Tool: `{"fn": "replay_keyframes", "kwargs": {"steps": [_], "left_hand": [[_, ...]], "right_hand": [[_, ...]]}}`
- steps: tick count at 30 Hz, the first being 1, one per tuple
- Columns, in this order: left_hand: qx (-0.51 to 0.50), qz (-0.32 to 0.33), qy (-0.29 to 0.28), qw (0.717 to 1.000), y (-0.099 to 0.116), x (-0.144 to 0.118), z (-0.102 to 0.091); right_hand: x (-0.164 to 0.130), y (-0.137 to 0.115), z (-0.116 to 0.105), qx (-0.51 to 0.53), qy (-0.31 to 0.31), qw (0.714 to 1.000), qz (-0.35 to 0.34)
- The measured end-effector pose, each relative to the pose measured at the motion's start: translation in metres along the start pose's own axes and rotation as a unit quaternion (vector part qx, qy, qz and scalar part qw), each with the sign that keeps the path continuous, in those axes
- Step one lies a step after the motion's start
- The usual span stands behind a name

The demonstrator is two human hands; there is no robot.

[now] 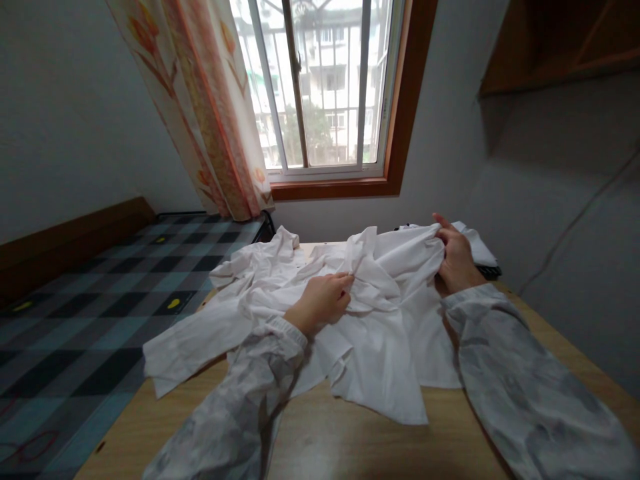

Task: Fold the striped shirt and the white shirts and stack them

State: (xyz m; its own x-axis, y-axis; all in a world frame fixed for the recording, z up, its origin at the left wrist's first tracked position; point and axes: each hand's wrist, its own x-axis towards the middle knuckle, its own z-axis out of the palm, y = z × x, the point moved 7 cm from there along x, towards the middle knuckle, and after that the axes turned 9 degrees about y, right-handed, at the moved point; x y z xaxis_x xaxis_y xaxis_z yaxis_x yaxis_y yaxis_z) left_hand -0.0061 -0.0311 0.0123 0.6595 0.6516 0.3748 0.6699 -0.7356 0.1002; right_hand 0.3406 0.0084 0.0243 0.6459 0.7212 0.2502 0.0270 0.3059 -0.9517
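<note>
A crumpled white shirt [390, 347] lies spread over a wooden table, one sleeve stretching out to the left. My left hand [323, 301] is closed with its fingertips pinching the fabric near the middle of the shirt. Over at the right, my right hand [455, 253] grips a raised edge of the same shirt, pulling that part up off the table. The shirt's collar-like part [285, 241] sits at the far left of the heap. Folds hide some of the fingertips of both hands.
The wooden table [360, 447] reaches toward me. Folded white cloth [475, 243] lies on a dark item behind my right hand. A bed with a checked cover [100, 313] stands at the left, a curtain [200, 100] and window ahead. A wooden shelf [555, 73] hangs upper right.
</note>
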Motion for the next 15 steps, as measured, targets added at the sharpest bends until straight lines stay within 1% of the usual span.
{"fn": "replay_keyframes", "kwargs": {"steps": [2,3,6,8,10,12,14,15], "left_hand": [[0.014,-0.023,-0.006,1.0,-0.003,0.002,-0.004],[0.022,-0.026,-0.013,0.999,-0.003,0.002,-0.003],[0.04,0.007,-0.032,0.999,0.007,-0.001,0.012],[0.042,0.044,-0.026,0.998,0.015,-0.003,0.021],[0.028,0.076,-0.014,0.997,0.021,-0.004,0.024],[-0.003,0.094,-0.024,0.995,0.019,-0.004,0.022],[-0.038,0.076,-0.029,0.996,0.008,-0.001,0.014],[-0.049,0.05,-0.016,0.997,-0.002,0.002,0.006]], "right_hand": [[0.001,-0.005,-0.008,0.026,0.039,0.999,0.015],[-0.001,-0.006,-0.008,0.031,0.045,0.998,0.02],[-0.018,-0.007,0.011,0.019,0.004,0.999,0.04],[-0.037,-0.004,0.029,0.005,-0.021,0.998,0.052],[-0.06,-0.003,0.049,-0.039,-0.053,0.997,0.025],[-0.085,0.0,0.071,-0.087,-0.113,0.989,-0.026],[-0.11,0.003,0.09,-0.127,-0.179,0.971,-0.093],[-0.121,0.008,0.097,-0.151,-0.209,0.96,-0.113]]}}
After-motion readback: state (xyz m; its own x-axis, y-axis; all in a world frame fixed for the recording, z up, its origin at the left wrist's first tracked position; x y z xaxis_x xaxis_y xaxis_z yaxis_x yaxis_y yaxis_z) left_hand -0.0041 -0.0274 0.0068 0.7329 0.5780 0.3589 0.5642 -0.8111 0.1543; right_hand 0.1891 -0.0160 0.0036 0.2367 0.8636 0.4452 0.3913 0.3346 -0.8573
